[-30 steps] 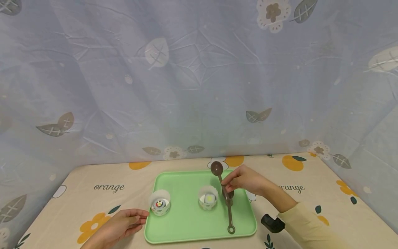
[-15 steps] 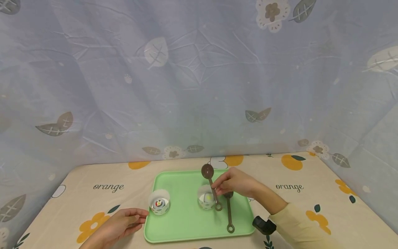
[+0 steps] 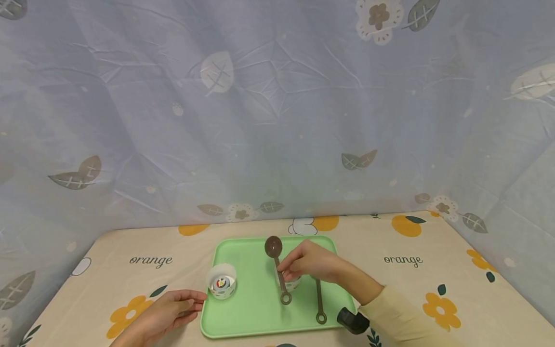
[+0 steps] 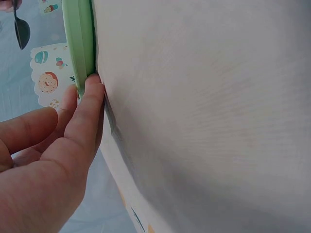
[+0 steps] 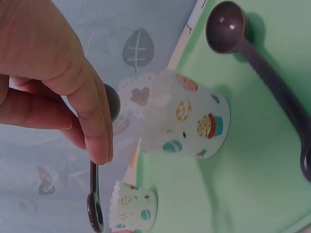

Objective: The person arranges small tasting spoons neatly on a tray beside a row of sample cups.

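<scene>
My right hand (image 3: 318, 262) pinches a brown measuring spoon (image 3: 273, 246) by its handle, above the middle of the green tray (image 3: 243, 308). The round bowl points to the back and the ring end hangs toward the front. Behind the hand in the head view, a patterned paper cup (image 5: 189, 119) stands mostly covered; the right wrist view shows its side fully. With nearly straight fingers, my left hand (image 3: 171, 313) touches the tray's left edge. Close to those fingertips stands a second paper cup (image 3: 222, 282) with a small red, white and yellow piece inside.
A second brown measuring spoon (image 3: 320, 303) lies on the tray's right part, its bowl hidden by the right hand in the head view. A black device (image 3: 353, 321) sits at the right wrist. Patterned cloth (image 3: 151, 279) covers the table, with a grey-blue curtain (image 3: 277, 120) behind.
My right hand has carried the measuring spoon leftward, off the other spoon and across the right-hand cup, now covering most of that cup. The left hand stays at the tray edge.
</scene>
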A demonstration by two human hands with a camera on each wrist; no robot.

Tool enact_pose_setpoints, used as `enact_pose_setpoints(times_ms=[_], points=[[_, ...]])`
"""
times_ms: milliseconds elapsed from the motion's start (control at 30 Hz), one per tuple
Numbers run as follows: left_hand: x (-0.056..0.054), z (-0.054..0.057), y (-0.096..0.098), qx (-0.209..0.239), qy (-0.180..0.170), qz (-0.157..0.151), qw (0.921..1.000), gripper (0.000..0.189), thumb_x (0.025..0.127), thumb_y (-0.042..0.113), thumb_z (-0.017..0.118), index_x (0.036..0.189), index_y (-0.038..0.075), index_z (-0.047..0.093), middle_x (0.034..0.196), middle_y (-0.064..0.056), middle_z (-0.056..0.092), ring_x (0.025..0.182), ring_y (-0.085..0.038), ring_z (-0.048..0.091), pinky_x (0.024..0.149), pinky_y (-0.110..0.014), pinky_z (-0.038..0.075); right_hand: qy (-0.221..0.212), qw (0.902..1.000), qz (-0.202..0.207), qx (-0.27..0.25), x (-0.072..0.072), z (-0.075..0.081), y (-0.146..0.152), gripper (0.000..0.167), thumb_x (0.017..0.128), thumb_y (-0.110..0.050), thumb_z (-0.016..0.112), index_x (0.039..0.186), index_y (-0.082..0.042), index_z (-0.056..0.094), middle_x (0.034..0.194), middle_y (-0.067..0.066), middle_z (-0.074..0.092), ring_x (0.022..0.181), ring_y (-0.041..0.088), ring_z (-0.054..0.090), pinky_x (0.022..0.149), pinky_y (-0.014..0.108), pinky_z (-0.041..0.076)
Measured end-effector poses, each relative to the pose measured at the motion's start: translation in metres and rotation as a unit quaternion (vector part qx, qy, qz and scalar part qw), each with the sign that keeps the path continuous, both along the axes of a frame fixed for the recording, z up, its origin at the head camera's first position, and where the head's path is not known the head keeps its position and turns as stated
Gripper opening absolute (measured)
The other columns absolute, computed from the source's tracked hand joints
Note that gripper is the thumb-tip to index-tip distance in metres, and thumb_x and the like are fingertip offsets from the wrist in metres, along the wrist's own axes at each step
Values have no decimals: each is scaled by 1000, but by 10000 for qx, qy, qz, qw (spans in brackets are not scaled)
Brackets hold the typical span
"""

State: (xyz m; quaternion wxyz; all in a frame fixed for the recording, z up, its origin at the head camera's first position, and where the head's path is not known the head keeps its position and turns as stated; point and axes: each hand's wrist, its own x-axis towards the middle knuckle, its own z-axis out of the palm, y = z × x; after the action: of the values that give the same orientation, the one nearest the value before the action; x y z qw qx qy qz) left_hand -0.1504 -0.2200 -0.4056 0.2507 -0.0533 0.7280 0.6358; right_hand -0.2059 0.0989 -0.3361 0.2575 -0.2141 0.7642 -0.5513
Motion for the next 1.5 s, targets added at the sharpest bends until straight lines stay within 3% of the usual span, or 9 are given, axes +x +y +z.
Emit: enact_pose_setpoints(times_ms=[700,1200,1500], points=[[0,-1,0,59,6,-28,10000,28,95,-4,32,115,-17,47,99,-11,60,90,-14,57,81,-32,49,-441,9985,-301,-74,15,-14,-35,23,80,16,47,94,16,64,81,17,66,72,21,65,73,30,53],[1,0,-1,108,26,-53,9999,28,96,-4,32,115,-17,47,99,-10,60,90,-14,57,82,-32,49,-394,9969,-663,123,25,-31,-55,20,78,17,50,89,13,66,76,18,65,71,27,66,68,30,54],[1,0,-1,158,46,-87,9998,28,95,-4,32,115,-17,47,99,-10,60,90,-14,57,82,-32,49,-494,9968,-618,107,29,-38,-60,19,79,18,49,92,18,62,78,20,64,73,26,64,70,30,53]])
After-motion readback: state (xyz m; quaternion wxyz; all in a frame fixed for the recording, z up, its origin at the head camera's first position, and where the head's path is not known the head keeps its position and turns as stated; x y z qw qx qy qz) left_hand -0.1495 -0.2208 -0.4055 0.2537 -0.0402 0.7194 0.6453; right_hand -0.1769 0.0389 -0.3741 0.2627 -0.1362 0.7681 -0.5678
